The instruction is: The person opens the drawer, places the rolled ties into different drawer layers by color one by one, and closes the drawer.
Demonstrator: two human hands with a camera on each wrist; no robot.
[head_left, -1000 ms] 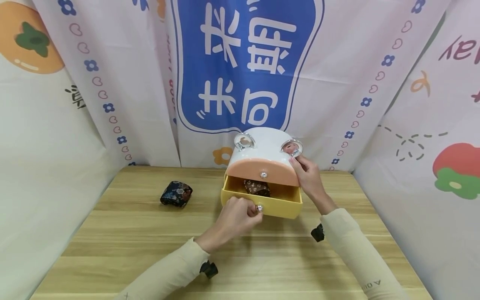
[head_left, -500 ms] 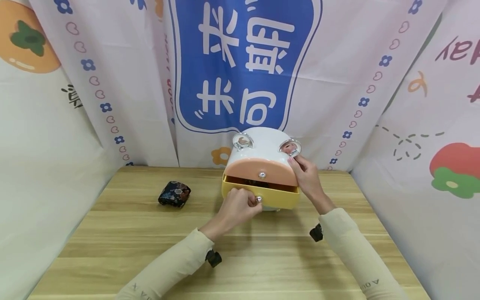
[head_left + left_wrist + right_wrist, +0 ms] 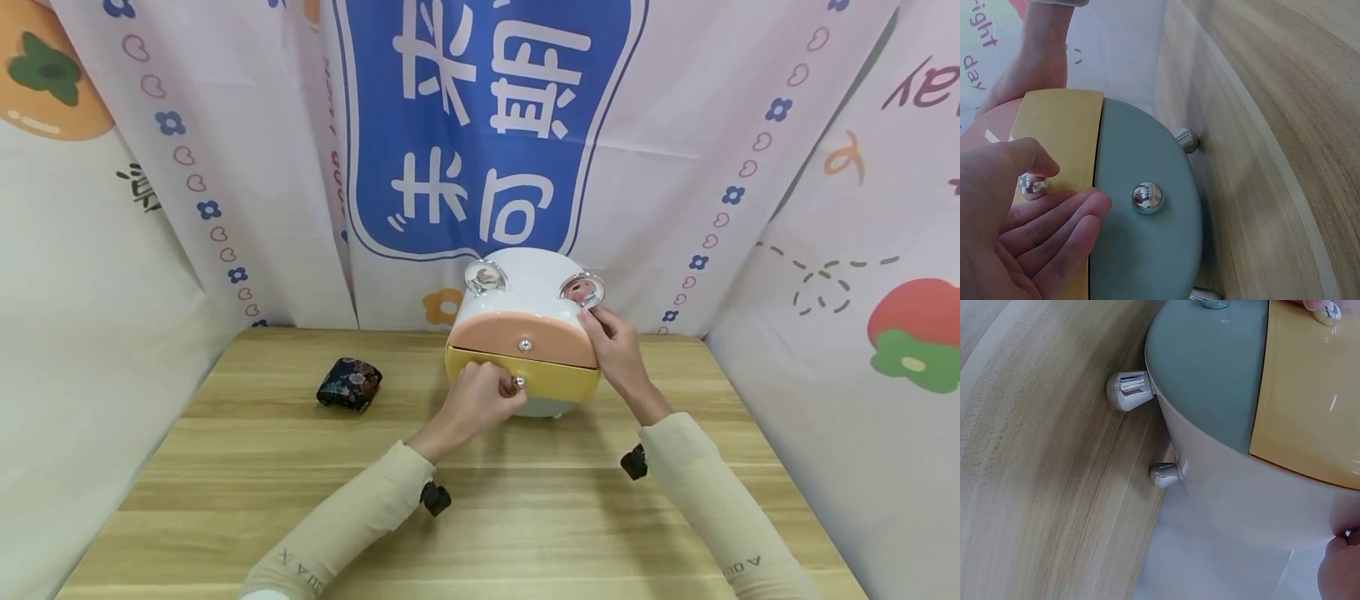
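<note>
A small rounded drawer box (image 3: 525, 283) with a white body, peach, yellow and grey-green fronts and two silver-ringed round eyes stands on the table. Its yellow drawer (image 3: 566, 382) sits flush with the other fronts, hiding what lies inside. My left hand (image 3: 480, 400) has thumb and fingers around the yellow drawer's silver knob (image 3: 1033, 186). Up at the box's right side, my right hand (image 3: 617, 350) grips it just below the right eye (image 3: 582, 292). The right wrist view catches only part of that hand, against the white side wall.
A dark floral-patterned folded cloth bundle (image 3: 349, 384) lies on the wooden table (image 3: 360, 467), left of the box. Printed fabric curtains (image 3: 652, 167) rise behind and on both sides. Short silver feet (image 3: 1129, 390) hold the box up.
My left hand has pushed the yellow drawer inward until its front is flush, covering the brown patterned bundle seen inside earlier. The right hand keeps its grip on the box.
</note>
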